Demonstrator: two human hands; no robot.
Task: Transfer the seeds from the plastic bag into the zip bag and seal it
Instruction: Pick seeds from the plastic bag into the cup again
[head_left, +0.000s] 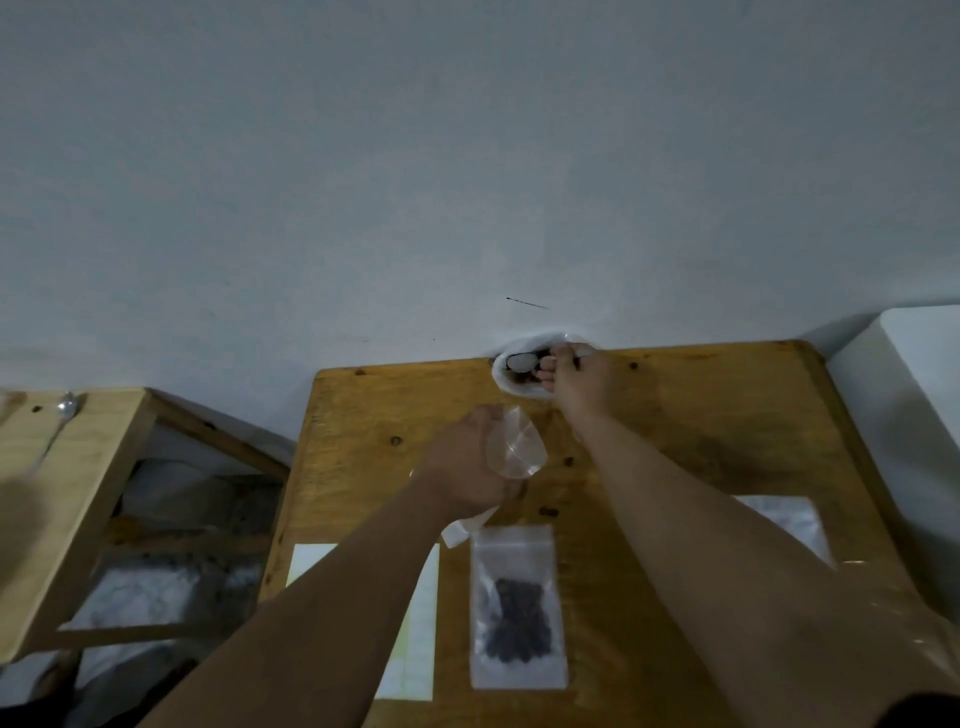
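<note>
Fingers of the right hand (581, 382) reach into the white plastic bag (519, 371) at the table's (701, 415) far edge, pinched around what looks like a spoon among dark seeds (522, 383). Nearer, the left hand (467, 467) grips an empty zip bag (514, 449), mouth open. Scooping seems underway; next the load must travel into that mouth without spilling.

Left hand (467, 462) holds an open zip bag (514, 447); right hand (576, 379) reaches into the plastic bag (511, 374).

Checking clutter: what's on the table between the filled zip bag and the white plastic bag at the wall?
Head view: the left hand holding an empty clear zip bag; otherwise bare wooden table.
</note>
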